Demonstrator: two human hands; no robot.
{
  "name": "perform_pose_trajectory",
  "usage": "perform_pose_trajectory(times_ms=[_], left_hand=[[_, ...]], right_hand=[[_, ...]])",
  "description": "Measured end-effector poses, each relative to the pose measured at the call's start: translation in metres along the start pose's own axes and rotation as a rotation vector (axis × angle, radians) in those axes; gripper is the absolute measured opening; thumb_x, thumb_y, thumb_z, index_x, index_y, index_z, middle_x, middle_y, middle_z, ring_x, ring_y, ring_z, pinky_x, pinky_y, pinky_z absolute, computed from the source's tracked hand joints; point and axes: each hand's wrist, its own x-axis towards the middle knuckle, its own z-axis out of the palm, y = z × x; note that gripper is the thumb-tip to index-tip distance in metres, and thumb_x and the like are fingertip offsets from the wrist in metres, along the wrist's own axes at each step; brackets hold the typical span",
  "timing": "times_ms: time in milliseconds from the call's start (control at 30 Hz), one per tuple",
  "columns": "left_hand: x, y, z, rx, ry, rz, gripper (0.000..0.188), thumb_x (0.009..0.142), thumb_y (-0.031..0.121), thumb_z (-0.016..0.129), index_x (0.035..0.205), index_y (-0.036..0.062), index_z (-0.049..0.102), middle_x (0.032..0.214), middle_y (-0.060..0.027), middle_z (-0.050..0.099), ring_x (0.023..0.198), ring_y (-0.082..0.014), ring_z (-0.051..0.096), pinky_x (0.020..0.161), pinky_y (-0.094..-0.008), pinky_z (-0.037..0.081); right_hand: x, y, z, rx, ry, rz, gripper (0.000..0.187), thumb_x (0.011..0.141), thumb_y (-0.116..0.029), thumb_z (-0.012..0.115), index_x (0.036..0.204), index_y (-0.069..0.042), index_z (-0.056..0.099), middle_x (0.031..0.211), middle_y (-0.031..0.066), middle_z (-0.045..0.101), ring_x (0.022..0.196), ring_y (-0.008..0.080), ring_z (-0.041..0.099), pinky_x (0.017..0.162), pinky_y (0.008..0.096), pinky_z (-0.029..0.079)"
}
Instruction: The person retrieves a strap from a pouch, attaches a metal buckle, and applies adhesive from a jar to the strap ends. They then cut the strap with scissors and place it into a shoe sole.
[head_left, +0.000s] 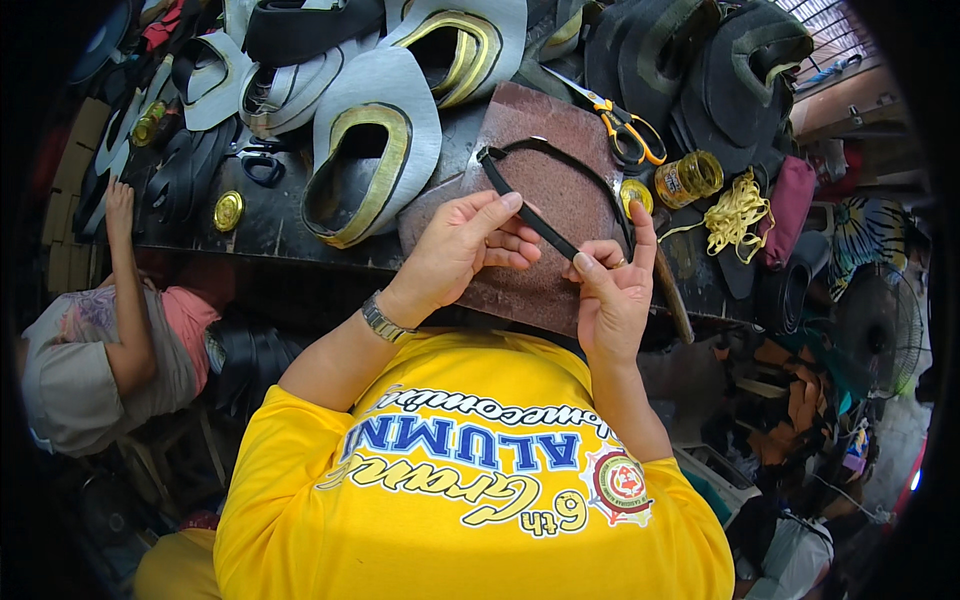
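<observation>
A narrow black strap (545,231) is stretched between my two hands, its far part looping back over a reddish-brown board (560,180). My left hand (450,250), with a metal watch on the wrist, pinches the strap between thumb and fingers. Lower and to the right, my right hand (615,310) grips the strap with thumb and fingertips while one finger points up. At the strap's upper left bend is a small fitting, too small to make out. Beside the board lie orange-handled scissors (628,135), and a yellow lid (636,196) is near my raised finger.
An open glass jar (690,180), yellow cord (738,215) and a maroon pouch (787,213) stand right. Grey cut pieces with yellow-edged openings (385,130) and dark scissors (262,165) lie left. A wooden handle (672,298) overhangs the table edge. Another person (110,345) works at the left.
</observation>
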Motion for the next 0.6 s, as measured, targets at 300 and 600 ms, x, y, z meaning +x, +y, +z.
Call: perform_pose_trajectory(times_ms=[300, 600], left_hand=[[-0.001, -0.009, 0.010, 0.006, 0.035, 0.027, 0.019, 0.101, 0.015, 0.063, 0.116, 0.0023, 0.066, 0.099, -0.0085, 0.073, 0.088, -0.0160, 0.073, 0.077, -0.0267, 0.060], [-0.001, -0.003, 0.005, -0.036, 0.015, 0.021, 0.030, 0.101, 0.019, 0.064, 0.124, -0.0003, 0.066, 0.097, -0.0057, 0.071, 0.086, -0.0126, 0.071, 0.076, -0.0247, 0.061]], right_hand=[[-0.003, 0.002, -0.001, -0.627, -0.091, -0.495, 0.085, 0.086, 0.011, 0.070, 0.156, -0.009, 0.025, 0.097, 0.0099, 0.066, 0.083, 0.0150, 0.064, 0.081, 0.0286, 0.053], [0.000, 0.008, -0.001, -0.819, -0.339, -0.774, 0.085, 0.078, 0.010, 0.077, 0.150, -0.003, 0.035, 0.092, 0.0121, 0.068, 0.077, 0.0230, 0.065, 0.072, 0.0335, 0.054]])
